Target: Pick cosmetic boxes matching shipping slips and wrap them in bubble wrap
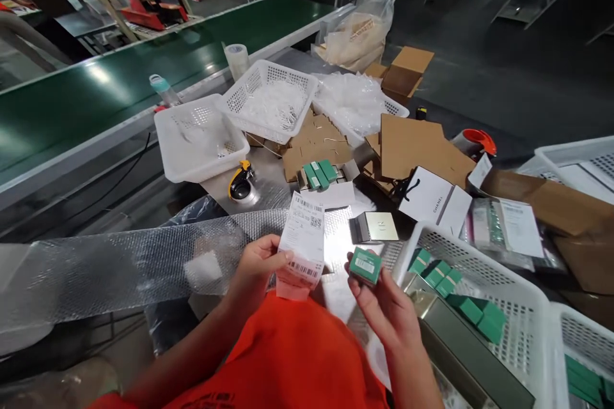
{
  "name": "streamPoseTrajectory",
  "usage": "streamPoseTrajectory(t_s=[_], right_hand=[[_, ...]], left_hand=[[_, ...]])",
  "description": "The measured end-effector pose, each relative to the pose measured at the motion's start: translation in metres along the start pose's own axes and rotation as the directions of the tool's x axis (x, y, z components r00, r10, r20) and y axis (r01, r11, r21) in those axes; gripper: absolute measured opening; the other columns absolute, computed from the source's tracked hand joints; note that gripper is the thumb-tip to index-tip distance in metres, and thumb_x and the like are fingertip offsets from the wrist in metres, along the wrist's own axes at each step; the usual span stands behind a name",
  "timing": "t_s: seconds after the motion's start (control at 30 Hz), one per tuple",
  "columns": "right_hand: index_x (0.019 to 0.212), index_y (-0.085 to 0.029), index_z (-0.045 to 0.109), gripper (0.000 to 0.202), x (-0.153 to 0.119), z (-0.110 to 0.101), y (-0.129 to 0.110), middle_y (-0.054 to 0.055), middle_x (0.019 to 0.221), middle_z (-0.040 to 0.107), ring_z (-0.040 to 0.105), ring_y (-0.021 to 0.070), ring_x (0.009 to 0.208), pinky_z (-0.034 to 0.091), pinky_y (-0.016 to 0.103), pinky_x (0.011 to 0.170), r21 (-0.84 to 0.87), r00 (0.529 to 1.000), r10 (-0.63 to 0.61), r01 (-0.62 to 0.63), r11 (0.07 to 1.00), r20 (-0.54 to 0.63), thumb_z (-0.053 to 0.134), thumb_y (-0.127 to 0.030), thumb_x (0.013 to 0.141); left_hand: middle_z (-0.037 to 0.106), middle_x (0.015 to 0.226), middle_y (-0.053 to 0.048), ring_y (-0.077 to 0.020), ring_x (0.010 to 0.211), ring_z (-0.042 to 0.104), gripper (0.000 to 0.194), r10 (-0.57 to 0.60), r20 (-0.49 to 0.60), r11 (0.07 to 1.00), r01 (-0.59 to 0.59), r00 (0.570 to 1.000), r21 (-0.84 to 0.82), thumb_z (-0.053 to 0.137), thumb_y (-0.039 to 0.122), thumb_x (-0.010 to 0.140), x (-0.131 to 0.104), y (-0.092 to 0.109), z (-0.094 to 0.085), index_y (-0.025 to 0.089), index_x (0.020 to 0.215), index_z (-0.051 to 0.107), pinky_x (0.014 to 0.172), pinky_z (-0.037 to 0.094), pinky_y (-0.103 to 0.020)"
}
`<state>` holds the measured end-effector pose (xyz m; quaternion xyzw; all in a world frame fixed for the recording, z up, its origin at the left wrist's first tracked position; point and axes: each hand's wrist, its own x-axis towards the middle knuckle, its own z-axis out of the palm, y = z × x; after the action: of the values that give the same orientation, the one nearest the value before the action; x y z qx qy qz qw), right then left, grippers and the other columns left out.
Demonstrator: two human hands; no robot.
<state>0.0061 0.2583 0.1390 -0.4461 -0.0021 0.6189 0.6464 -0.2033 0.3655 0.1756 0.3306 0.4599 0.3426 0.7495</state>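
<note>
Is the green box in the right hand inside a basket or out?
Out. The right hand holds the green box beside the white basket.

Grn box (365, 266), blk-on-wht slip (302, 233)

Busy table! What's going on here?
In the person's left hand, the fingers pinch a printed slip; the right hand holds a small green box, its label facing the camera. More green boxes are in a white basket at the right, and others sit in an open carton beyond the slip. Bubble wrap stretches off to the left.
</note>
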Motion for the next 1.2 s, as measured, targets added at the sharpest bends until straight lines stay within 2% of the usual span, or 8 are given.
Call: streamPoseTrajectory(t_s=[0.1,0.17,0.3,0.5,0.67,0.8,0.93,1.2], right_hand=[[0.099,-0.029,0.066,0.046,0.028,-0.012,-0.018,0.001,0.095,0.070,0.065,0.0182,0.082,0.054,0.033,0.076,-0.200,0.989,-0.125,0.108,0.974,-0.077,0.086,-0.035,0.058],[0.102,-0.026,0.064,0.052,0.056,-0.016,-0.032,0.001,0.088,0.068,0.063,0.0173,0.075,0.053,0.033,0.072,-0.437,0.962,-0.257,0.195,0.878,-0.088,0.085,-0.036,0.056],[0.109,-0.018,0.060,0.052,0.127,-0.008,-0.059,0.005,0.088,0.063,0.059,0.0190,0.073,0.052,0.035,0.067,-0.868,0.852,-0.523,0.255,0.425,-0.005,0.064,-0.051,0.069],[0.105,-0.013,0.068,0.037,0.231,0.044,-0.079,0.013,0.100,0.063,0.055,0.0276,0.103,0.042,0.040,0.095,-0.981,0.838,-0.535,0.175,0.084,0.103,0.058,-0.025,0.072],[0.117,-0.012,0.065,0.040,0.280,0.077,-0.079,0.020,0.119,0.057,0.056,0.0291,0.110,0.040,0.039,0.096,-0.992,0.862,-0.493,0.088,-0.087,0.119,0.054,-0.019,0.079],[0.119,-0.012,0.063,0.036,0.300,0.084,-0.071,0.020,0.119,0.058,0.056,0.0302,0.113,0.041,0.043,0.095,-0.987,0.896,-0.428,0.052,-0.155,0.115,0.054,-0.026,0.087],[0.127,-0.010,0.054,0.040,0.307,0.079,-0.064,0.020,0.119,0.059,0.057,0.0296,0.113,0.042,0.045,0.095,-0.989,0.904,-0.417,0.039,-0.143,0.096,0.049,-0.030,0.093],[0.121,-0.017,0.056,0.036,0.311,0.056,-0.076,0.009,0.123,0.058,0.058,0.0228,0.107,0.049,0.046,0.091,-0.990,0.871,-0.491,0.080,0.112,0.015,0.057,-0.039,0.092]], left_hand=[[0.070,0.069,-0.002,-0.0148,0.065,0.060,0.012,0.038,-0.052,0.999,-0.038,0.998,-0.002,0.076,0.023,0.064,0.004,0.002,-0.006,0.015,0.068,0.068,0.066,0.046,-0.025],[0.069,0.067,-0.002,-0.0148,0.065,0.060,0.012,0.056,-0.085,0.998,-0.056,0.995,0.001,0.075,0.024,0.065,0.005,0.003,-0.009,0.015,0.069,0.068,0.065,0.045,-0.025],[0.068,0.067,-0.002,-0.0150,0.065,0.058,0.012,0.039,-0.131,0.999,-0.040,0.991,0.000,0.074,0.025,0.067,0.004,0.003,-0.013,0.015,0.071,0.068,0.065,0.044,-0.025],[0.065,0.063,-0.002,-0.0141,0.060,0.055,0.015,0.033,-0.179,0.998,-0.042,0.983,-0.045,0.076,0.028,0.066,-0.002,-0.003,-0.020,0.014,0.069,0.069,0.064,0.044,-0.026],[0.063,0.057,-0.001,-0.0135,0.055,0.054,0.022,0.014,-0.352,0.985,-0.073,0.936,-0.157,0.082,0.031,0.057,-0.003,-0.011,-0.033,0.015,0.062,0.068,0.057,0.041,-0.024],[0.064,0.058,-0.002,-0.0148,0.056,0.056,0.026,-0.002,-0.415,0.983,-0.073,0.910,-0.166,0.084,0.034,0.054,0.000,-0.015,-0.039,0.015,0.064,0.069,0.057,0.042,-0.025],[0.062,0.056,-0.001,-0.0147,0.054,0.055,0.028,-0.028,-0.420,0.985,-0.046,0.907,-0.164,0.085,0.035,0.052,0.007,-0.016,-0.040,0.015,0.060,0.067,0.056,0.042,-0.025],[0.066,0.059,-0.002,-0.0151,0.057,0.057,0.023,0.016,-0.348,0.985,-0.073,0.937,-0.153,0.082,0.032,0.057,0.013,-0.006,-0.036,0.015,0.062,0.067,0.059,0.043,-0.025]])
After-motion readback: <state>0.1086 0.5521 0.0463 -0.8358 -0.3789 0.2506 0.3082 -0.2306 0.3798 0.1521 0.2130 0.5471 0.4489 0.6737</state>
